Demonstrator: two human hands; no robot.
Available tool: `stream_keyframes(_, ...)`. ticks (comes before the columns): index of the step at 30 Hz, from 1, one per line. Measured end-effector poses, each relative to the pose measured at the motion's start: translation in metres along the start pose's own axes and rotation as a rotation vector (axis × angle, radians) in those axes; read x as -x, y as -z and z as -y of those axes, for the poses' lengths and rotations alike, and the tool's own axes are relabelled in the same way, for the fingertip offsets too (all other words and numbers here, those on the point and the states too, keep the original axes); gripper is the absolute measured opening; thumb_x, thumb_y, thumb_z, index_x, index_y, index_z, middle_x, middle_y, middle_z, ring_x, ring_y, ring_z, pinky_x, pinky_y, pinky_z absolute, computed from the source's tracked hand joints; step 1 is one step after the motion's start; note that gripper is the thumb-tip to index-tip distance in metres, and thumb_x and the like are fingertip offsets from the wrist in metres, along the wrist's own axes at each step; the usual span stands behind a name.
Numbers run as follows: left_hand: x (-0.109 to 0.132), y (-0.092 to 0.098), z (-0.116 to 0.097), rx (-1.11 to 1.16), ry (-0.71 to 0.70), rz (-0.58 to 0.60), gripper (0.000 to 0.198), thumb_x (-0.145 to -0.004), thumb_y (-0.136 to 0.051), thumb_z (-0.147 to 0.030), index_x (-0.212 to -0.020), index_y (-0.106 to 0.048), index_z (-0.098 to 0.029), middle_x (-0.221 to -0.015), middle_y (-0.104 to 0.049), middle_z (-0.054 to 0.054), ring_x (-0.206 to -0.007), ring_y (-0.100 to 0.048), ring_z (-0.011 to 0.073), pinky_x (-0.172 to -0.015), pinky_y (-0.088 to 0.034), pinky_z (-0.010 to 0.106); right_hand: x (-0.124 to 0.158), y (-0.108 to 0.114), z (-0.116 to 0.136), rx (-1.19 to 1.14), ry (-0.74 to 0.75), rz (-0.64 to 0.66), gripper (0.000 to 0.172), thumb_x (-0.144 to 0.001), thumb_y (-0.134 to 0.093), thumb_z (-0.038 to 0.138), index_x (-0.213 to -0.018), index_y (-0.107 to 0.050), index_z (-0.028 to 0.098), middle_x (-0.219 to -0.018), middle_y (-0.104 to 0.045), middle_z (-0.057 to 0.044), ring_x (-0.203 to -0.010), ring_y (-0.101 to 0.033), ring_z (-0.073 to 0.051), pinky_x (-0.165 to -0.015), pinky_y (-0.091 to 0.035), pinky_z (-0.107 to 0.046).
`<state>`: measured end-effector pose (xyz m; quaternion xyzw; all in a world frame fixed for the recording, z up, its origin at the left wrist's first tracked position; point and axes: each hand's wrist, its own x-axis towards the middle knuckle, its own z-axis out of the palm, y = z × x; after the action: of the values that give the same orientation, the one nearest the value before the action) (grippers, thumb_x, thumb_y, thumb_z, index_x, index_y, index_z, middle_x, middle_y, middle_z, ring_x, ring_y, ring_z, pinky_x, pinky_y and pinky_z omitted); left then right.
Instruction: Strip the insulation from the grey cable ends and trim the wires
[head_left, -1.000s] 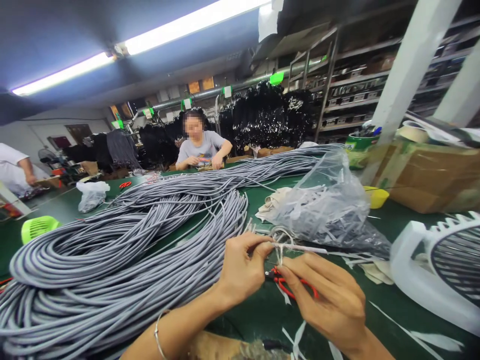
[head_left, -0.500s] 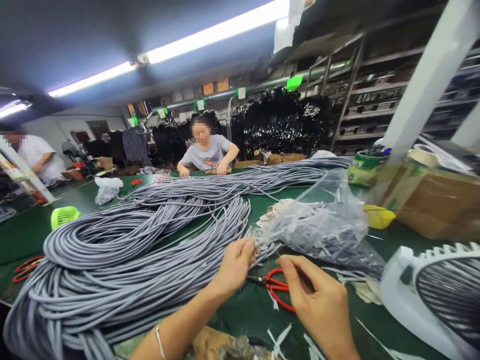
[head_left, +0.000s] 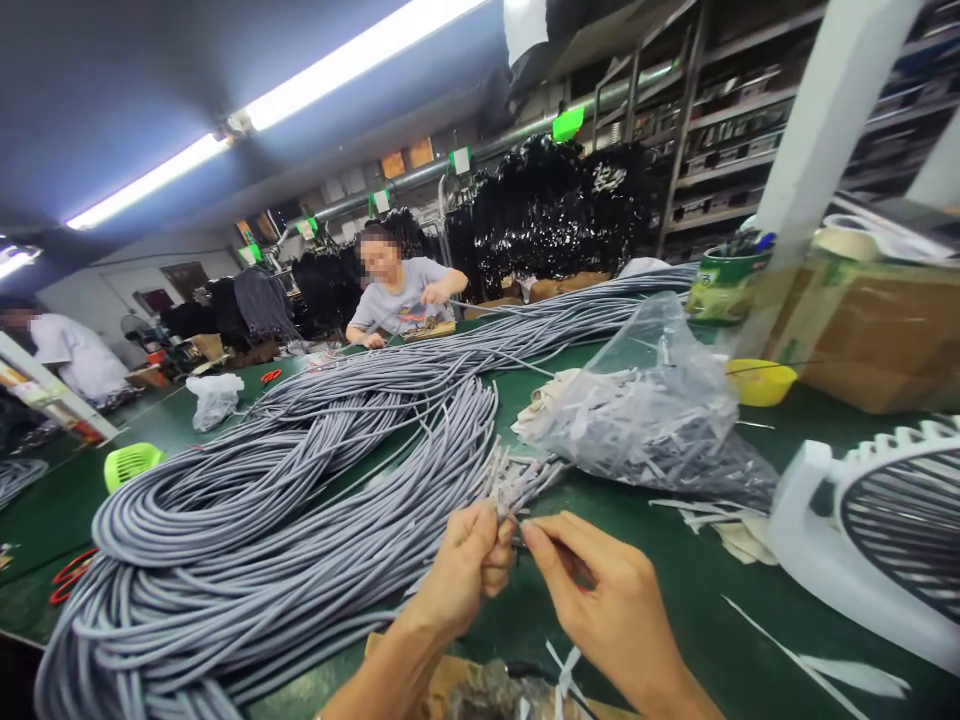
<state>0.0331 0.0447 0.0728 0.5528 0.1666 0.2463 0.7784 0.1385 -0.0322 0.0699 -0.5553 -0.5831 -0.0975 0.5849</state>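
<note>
My left hand (head_left: pixel 469 560) is closed on a grey cable at the bundle's stripped, whitish ends (head_left: pixel 510 478). Close to its right, my right hand (head_left: pixel 604 580) has thumb and forefinger pinched together, almost touching the left fingers. Scissors are tucked in the right hand, mostly hidden; a dark blade tip (head_left: pixel 519 543) and a speck of red handle show. What the right fingertips pinch is too small to make out. A large coil of grey cables (head_left: pixel 300 520) lies left of both hands.
Behind my hands stands a clear plastic bag (head_left: pixel 645 420) of scraps. A white fan (head_left: pixel 817 540) is at right, near a cardboard box (head_left: pixel 877 330) and yellow bowl (head_left: pixel 761 382). Red scissors (head_left: pixel 71 577) lie at left. Across the table a co-worker (head_left: pixel 405 290) handles cables.
My right hand has moved in close to my left, and the scissors have swung mostly out of sight behind it. The co-worker opposite has raised one hand. The view has shifted slightly.
</note>
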Motion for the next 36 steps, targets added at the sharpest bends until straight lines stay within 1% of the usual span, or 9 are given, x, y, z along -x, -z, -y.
stream_keyframes(9,0.002,-0.007,0.002,-0.102,0.005,0.008,0.054,-0.069,-0.056,-0.066,-0.061,-0.033,-0.019,-0.045,-0.019,-0.012,-0.034,-0.009,0.0006,-0.032,-0.009,0.016,0.001,0.001,0.001,-0.123,-0.066,0.021,0.025,-0.086,-0.047,0.018,-0.063,-0.056,0.017,-0.052,-0.056,0.002,-0.042,-0.05,-0.008,-0.04,-0.038,-0.017)
stream_keyframes(11,-0.001,-0.009,0.003,-0.158,-0.002,-0.035,0.055,-0.067,-0.056,-0.068,-0.06,-0.033,-0.018,-0.045,-0.021,-0.012,-0.034,-0.012,0.0005,-0.032,-0.01,0.016,0.002,0.004,0.006,-0.113,0.049,-0.027,0.021,-0.085,-0.048,0.015,-0.065,-0.055,0.017,-0.052,-0.056,0.002,-0.041,-0.049,-0.008,-0.041,-0.039,-0.018)
stream_keyframes(14,-0.009,-0.007,0.004,-0.141,-0.001,-0.21,0.058,-0.06,-0.057,-0.072,-0.061,-0.033,-0.019,-0.044,-0.019,-0.013,-0.033,-0.012,0.0007,-0.032,-0.008,0.016,0.006,0.008,0.013,-0.131,0.289,-0.046,0.017,-0.083,-0.048,0.014,-0.068,-0.055,0.018,-0.052,-0.057,0.001,-0.044,-0.053,-0.01,-0.048,-0.043,-0.022)
stream_keyframes(16,-0.013,-0.004,0.005,-0.077,-0.005,-0.294,0.06,-0.055,-0.061,-0.072,-0.064,-0.035,-0.019,-0.043,-0.017,-0.014,-0.033,-0.01,0.0009,-0.033,-0.005,0.016,0.008,0.009,0.015,-0.123,0.335,-0.072,0.015,-0.083,-0.049,0.016,-0.069,-0.055,0.019,-0.051,-0.058,0.001,-0.048,-0.056,-0.011,-0.052,-0.045,-0.023)
stream_keyframes(22,-0.01,-0.001,0.003,-0.054,-0.129,-0.176,0.048,-0.066,-0.064,-0.06,-0.071,-0.046,-0.015,-0.053,-0.038,-0.008,-0.037,-0.023,0.0012,-0.037,-0.016,0.016,0.005,0.006,0.005,0.046,0.018,-0.109,0.021,-0.085,-0.051,0.022,-0.064,-0.055,0.019,-0.048,-0.052,0.003,-0.037,-0.043,-0.008,-0.041,-0.038,-0.02)
stream_keyframes(27,-0.001,-0.001,-0.001,-0.291,-0.277,-0.3,0.041,-0.07,-0.064,-0.053,-0.07,-0.054,-0.013,-0.054,-0.043,-0.005,-0.047,-0.037,0.0065,-0.047,-0.031,0.02,0.004,0.001,0.006,0.087,0.173,-0.16,0.015,-0.084,-0.051,0.016,-0.07,-0.056,0.017,-0.057,-0.059,0.0,-0.044,-0.052,-0.008,-0.047,-0.042,-0.019)
stream_keyframes(30,0.004,0.0,-0.002,-0.478,-0.406,-0.379,0.029,-0.075,-0.061,-0.042,-0.069,-0.055,-0.014,-0.059,-0.05,-0.001,-0.055,-0.044,0.0101,-0.054,-0.037,0.022,0.007,-0.001,0.005,0.149,0.177,-0.165,0.015,-0.085,-0.05,0.016,-0.071,-0.056,0.016,-0.057,-0.059,0.0,-0.046,-0.054,-0.009,-0.049,-0.042,-0.02)
stream_keyframes(33,0.01,0.0,-0.002,-0.725,-0.536,-0.43,0.012,-0.079,-0.057,-0.025,-0.073,-0.06,-0.014,-0.067,-0.056,0.002,-0.062,-0.049,0.0128,-0.059,-0.039,0.023,0.008,-0.002,0.002,0.22,0.181,-0.18,0.018,-0.086,-0.05,0.018,-0.07,-0.057,0.016,-0.057,-0.06,-0.001,-0.045,-0.054,-0.009,-0.048,-0.041,-0.021)
stream_keyframes(36,0.013,-0.002,-0.003,-0.902,-0.663,-0.466,0.008,-0.078,-0.055,-0.016,-0.073,-0.062,-0.016,-0.065,-0.057,0.002,-0.06,-0.05,0.0133,-0.056,-0.039,0.023,0.007,-0.002,0.0,0.275,0.202,-0.203,0.02,-0.087,-0.048,0.019,-0.07,-0.058,0.016,-0.059,-0.062,-0.002,-0.047,-0.056,-0.01,-0.049,-0.042,-0.02)
